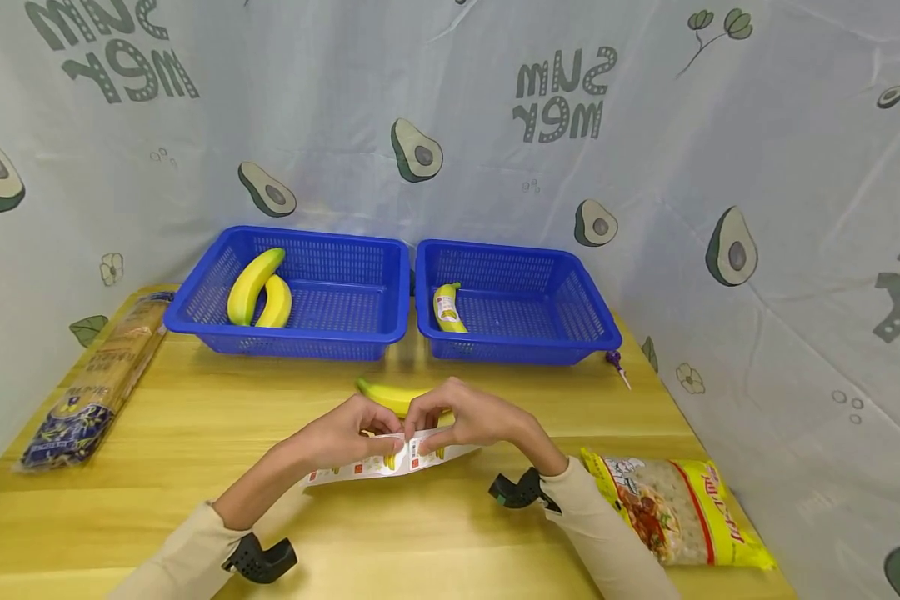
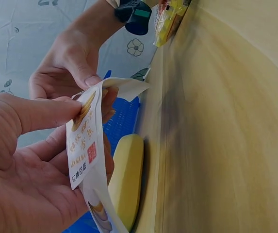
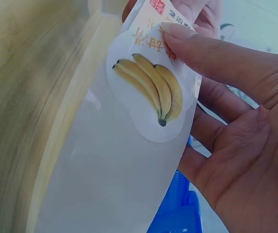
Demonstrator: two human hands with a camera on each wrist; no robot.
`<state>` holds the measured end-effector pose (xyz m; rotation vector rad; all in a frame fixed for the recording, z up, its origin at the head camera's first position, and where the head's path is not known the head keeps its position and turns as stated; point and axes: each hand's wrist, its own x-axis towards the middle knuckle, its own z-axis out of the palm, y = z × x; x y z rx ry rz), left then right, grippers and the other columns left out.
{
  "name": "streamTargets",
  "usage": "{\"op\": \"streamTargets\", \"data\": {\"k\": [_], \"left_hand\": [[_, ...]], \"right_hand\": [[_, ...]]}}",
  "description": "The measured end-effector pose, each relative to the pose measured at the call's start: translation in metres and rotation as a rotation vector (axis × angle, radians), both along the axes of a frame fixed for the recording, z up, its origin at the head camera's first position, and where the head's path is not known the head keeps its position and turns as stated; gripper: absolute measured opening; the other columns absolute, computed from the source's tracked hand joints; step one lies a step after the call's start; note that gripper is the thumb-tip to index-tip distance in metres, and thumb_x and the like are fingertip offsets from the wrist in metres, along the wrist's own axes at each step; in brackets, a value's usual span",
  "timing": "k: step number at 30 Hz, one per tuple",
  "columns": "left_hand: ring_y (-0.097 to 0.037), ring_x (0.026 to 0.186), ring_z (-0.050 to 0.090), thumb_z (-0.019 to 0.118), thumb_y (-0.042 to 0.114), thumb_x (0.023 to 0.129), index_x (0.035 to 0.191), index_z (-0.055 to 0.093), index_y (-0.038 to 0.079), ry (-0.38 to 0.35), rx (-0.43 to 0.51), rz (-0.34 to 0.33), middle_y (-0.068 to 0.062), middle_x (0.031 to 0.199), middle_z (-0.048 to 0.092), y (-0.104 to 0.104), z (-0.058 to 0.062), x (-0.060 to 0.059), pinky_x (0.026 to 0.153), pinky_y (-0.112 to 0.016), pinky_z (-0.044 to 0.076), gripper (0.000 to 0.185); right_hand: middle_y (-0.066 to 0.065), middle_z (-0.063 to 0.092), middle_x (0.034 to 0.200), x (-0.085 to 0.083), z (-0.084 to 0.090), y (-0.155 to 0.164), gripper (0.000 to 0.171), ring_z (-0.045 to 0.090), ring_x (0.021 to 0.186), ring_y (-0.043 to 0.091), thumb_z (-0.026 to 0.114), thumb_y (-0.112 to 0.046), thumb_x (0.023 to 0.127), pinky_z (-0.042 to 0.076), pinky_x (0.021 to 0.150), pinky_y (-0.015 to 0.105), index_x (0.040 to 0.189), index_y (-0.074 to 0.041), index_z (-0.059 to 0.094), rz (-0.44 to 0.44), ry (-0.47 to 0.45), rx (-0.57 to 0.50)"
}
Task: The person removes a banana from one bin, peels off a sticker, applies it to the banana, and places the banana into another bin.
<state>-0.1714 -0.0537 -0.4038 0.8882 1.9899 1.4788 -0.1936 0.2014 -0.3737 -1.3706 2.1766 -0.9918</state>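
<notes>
- Left hand (image 1: 348, 433) and right hand (image 1: 468, 417) both pinch a banana sticker strip (image 1: 390, 462) between thumb and fingertips.
- The strip is held just above the wooden table (image 1: 195, 433).
- A loose banana (image 1: 390, 394) lies just behind the strip.
- Beyond it sit two blue baskets (image 1: 345, 283), holding bananas.

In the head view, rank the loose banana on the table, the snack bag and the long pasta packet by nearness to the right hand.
1. Loose banana: on the table just behind the right hand.
2. Snack bag: on the table's right side.
3. Pasta packet: far left edge.
</notes>
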Motion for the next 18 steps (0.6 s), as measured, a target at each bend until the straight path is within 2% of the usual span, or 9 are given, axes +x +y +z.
{"op": "streamTargets", "data": {"k": [7,13,18], "left_hand": [[-0.018,0.093,0.069,0.069,0.004,0.104,0.107,0.078,-0.002,-0.004,-0.012,-0.002,-0.004,0.095,0.077,0.001,0.001,-0.001,0.084,-0.03,0.058,0.011],[-0.014,0.09,0.067,0.069,0.004,0.104,0.108,0.077,-0.005,0.007,-0.007,0.018,-0.005,0.094,0.076,0.002,0.002,-0.001,0.084,-0.029,0.058,0.012],[-0.014,0.083,0.064,0.071,0.005,0.103,0.107,0.076,-0.005,0.016,-0.024,0.049,-0.003,0.092,0.075,0.002,0.003,-0.002,0.072,-0.024,0.054,0.012]], "right_hand": [[0.0,0.075,0.091,-0.002,0.004,0.002,0.011,0.067,0.084,0.001,0.085,-0.005,0.093,0.063,0.083,0.029,0.098,-0.005,0.075,-0.029,-0.019,0.044],[0.002,0.077,0.093,-0.006,0.005,0.008,0.008,0.07,0.085,0.003,0.083,-0.006,0.095,0.064,0.084,0.03,0.099,-0.003,0.076,-0.037,-0.014,0.058],[0.002,0.078,0.091,-0.007,0.005,0.013,0.008,0.073,0.084,0.006,0.084,-0.004,0.094,0.065,0.082,0.031,0.098,-0.003,0.077,-0.069,-0.006,0.055]]}}
